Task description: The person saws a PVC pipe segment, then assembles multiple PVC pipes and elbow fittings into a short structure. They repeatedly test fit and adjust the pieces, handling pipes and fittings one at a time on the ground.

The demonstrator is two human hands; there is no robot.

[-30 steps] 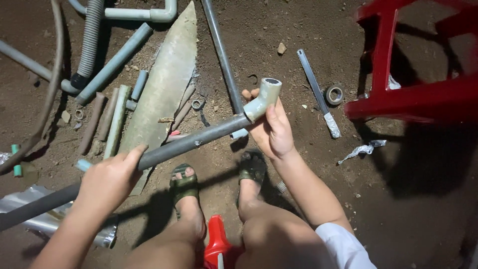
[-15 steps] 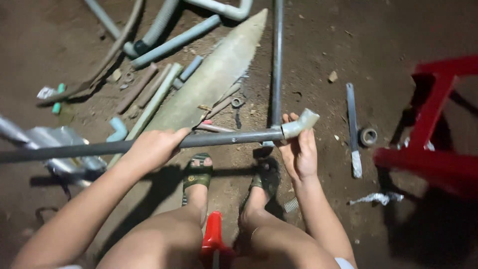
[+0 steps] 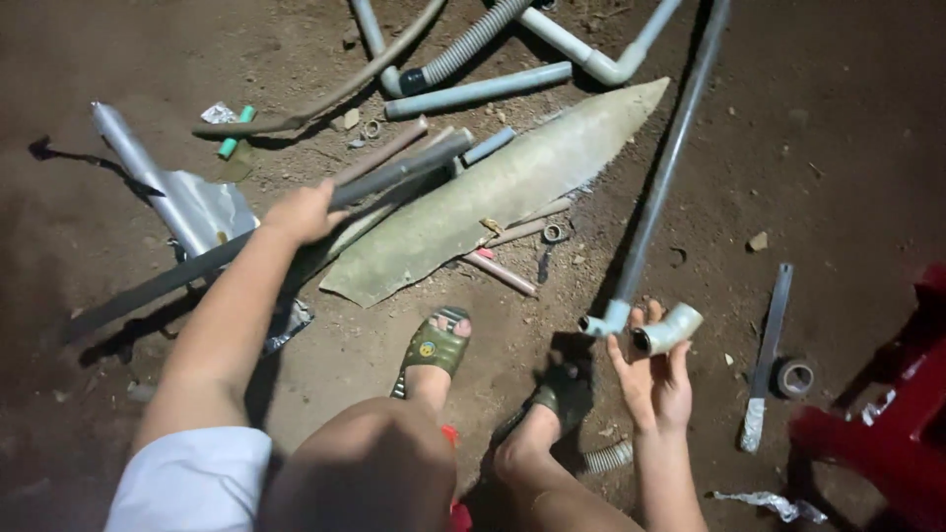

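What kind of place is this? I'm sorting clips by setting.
Probably an outdoor dirt yard used for pipe work: bare earth ground, loose grey pipes scattered about, and a pipe elbow fitting in the right hand.

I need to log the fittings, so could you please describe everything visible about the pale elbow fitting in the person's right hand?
The pale grey plastic elbow fitting is short, bent and smooth, with a dark round open mouth facing left. It rests across the fingertips of the right hand, held above the brown dirt ground. It sits just right of the end fitting on a long grey pipe, seemingly apart from it.
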